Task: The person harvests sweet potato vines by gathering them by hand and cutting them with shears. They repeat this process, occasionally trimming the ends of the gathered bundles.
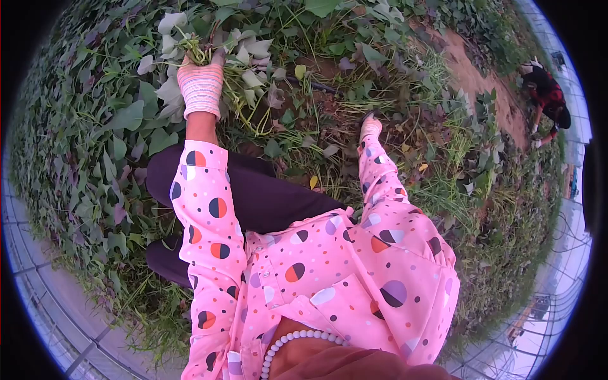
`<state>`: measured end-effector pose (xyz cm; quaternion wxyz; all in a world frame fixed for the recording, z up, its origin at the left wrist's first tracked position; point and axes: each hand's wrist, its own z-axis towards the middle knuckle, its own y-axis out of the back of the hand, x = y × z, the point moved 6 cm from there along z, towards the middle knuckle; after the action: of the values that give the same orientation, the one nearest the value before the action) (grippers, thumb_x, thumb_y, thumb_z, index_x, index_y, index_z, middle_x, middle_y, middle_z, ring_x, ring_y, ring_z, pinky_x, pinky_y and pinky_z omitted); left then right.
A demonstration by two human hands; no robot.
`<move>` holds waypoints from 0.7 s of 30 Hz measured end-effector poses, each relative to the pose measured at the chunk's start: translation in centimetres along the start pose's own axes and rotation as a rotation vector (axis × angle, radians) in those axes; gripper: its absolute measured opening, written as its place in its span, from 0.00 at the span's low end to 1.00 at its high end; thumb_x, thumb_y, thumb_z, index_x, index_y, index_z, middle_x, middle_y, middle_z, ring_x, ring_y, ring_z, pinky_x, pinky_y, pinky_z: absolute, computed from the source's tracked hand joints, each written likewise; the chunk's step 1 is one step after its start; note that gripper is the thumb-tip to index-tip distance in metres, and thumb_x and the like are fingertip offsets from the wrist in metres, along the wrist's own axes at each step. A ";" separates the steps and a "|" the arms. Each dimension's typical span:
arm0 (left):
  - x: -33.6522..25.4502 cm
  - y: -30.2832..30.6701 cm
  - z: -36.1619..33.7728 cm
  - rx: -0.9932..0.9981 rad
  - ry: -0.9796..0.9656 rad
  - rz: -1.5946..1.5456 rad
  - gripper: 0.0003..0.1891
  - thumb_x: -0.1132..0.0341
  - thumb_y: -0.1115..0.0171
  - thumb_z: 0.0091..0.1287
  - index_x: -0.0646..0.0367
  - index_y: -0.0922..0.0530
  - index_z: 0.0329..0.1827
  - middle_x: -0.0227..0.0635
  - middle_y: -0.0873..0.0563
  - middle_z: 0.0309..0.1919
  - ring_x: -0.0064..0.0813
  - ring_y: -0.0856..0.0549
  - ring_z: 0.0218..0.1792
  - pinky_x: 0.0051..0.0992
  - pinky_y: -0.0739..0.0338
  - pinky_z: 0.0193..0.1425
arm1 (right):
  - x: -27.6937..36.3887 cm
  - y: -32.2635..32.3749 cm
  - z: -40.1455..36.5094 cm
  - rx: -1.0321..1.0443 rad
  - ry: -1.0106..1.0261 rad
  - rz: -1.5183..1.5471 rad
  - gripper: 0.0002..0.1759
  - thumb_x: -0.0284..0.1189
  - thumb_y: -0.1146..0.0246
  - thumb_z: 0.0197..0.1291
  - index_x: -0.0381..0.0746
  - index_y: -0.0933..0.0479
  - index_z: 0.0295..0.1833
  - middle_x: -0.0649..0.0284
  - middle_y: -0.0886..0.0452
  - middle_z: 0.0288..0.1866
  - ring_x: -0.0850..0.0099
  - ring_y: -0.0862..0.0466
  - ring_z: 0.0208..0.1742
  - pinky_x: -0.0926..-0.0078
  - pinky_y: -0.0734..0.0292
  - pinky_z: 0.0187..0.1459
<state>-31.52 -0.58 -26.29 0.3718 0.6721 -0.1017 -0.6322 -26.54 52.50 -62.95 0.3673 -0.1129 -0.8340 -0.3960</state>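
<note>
We're in a growing plot, a greenhouse by the looks of it: leafy vines [126, 117] sprawl across the frame, bare soil [465, 66] shows upper right, and gridded framework [94, 342] curves round lower left, with more along the right edge!

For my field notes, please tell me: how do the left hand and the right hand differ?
The left hand grips a bunch of leafy vines; the right hand shows no such bunch.
The left hand appears larger, the right hand smaller.
Both extend from pink dotted sleeves and appear gloved.
</note>
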 end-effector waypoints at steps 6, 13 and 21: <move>5.7 0.2 3.0 -0.255 0.034 -0.174 0.33 0.50 0.34 0.61 0.72 0.27 0.58 0.46 0.16 0.52 0.33 0.17 0.52 0.26 0.28 0.60 | -2.8 -5.9 7.7 0.185 -0.118 -0.156 0.33 0.59 0.46 0.60 0.35 0.24 0.39 0.50 0.20 0.29 0.53 0.20 0.22 0.55 0.30 0.20; 1.3 2.9 0.0 -0.266 0.104 -0.528 0.31 0.60 0.28 0.56 0.73 0.27 0.57 0.42 0.15 0.49 0.30 0.17 0.44 0.27 0.26 0.56 | 3.4 -7.7 12.4 0.215 -0.203 -0.531 0.36 0.57 0.53 0.66 0.33 0.21 0.53 0.51 0.17 0.52 0.61 0.19 0.58 0.70 0.24 0.52; 0.3 3.1 -0.3 -0.284 0.092 -0.607 0.27 0.66 0.28 0.56 0.73 0.26 0.56 0.42 0.15 0.46 0.29 0.17 0.41 0.27 0.24 0.51 | 12.8 -0.1 -0.2 0.289 0.310 -1.015 0.31 0.52 0.48 0.62 0.36 0.21 0.54 0.47 0.23 0.58 0.53 0.25 0.63 0.59 0.30 0.62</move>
<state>-30.20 -2.83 -24.56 0.2607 0.6409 0.2093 -0.6911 -35.48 51.01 -53.94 0.2606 0.4148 -0.7657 -0.4169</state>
